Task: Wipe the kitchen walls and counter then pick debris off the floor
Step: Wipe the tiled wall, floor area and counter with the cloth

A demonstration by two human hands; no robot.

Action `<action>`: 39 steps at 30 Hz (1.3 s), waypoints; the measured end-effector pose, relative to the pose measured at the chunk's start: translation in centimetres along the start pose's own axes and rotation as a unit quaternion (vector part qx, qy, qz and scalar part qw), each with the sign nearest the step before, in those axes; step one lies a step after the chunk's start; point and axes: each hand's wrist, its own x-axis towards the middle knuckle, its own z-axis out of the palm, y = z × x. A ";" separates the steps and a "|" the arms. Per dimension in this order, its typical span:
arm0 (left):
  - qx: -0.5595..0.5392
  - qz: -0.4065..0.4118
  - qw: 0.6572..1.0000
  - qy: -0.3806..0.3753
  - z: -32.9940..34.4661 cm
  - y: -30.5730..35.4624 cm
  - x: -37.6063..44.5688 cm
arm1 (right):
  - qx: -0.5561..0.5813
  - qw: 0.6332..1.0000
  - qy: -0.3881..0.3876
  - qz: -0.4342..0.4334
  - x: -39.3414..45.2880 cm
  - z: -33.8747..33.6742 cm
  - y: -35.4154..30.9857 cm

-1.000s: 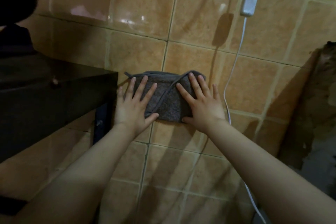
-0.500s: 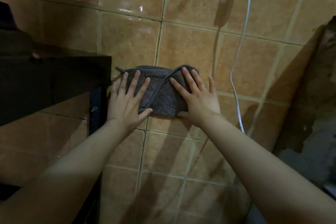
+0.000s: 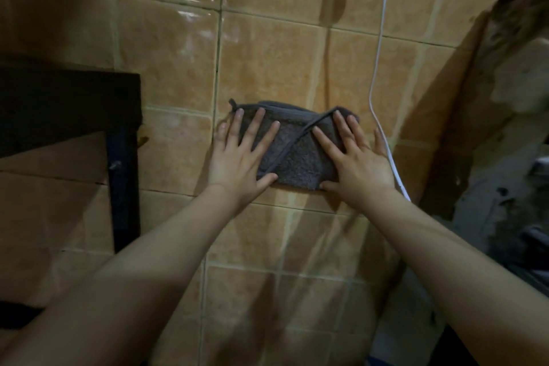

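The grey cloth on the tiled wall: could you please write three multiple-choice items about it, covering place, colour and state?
1. Where does the white cable run relative to the grey cloth?
A. To its right
B. To its left
C. Underneath it

2. What colour are the wall tiles?
A. Blue
B. Orange-brown
C. White

3. How do the hands meet the cloth?
A. Both bunch it up in fists
B. Only one touches it
C. Both press it flat with straight fingers

Answers: 1 A, the cable hangs down just beyond the right hand. 2 B, every tile in view is orange-brown. 3 C, the left hand and right hand lie spread on the cloth.
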 end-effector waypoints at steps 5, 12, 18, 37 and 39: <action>-0.001 0.021 1.000 0.004 0.0 2.5 0.4 | 0.075 0.997 0.014 0.001 -1.3 1.3 2.1; -0.007 0.029 1.000 0.010 1.2 4.5 -0.3 | 0.051 0.998 -0.016 0.027 -2.7 2.9 3.1; -0.016 0.031 0.999 0.003 2.1 5.9 -1.3 | -0.001 0.999 0.006 0.038 -4.2 4.4 3.4; 0.007 0.044 0.999 0.024 4.5 1.7 -3.7 | 0.022 0.998 -0.017 0.060 -4.7 5.9 -2.0; 0.019 0.035 0.999 0.025 4.9 0.1 -4.3 | 0.022 0.998 -0.017 0.048 -4.2 5.9 -3.4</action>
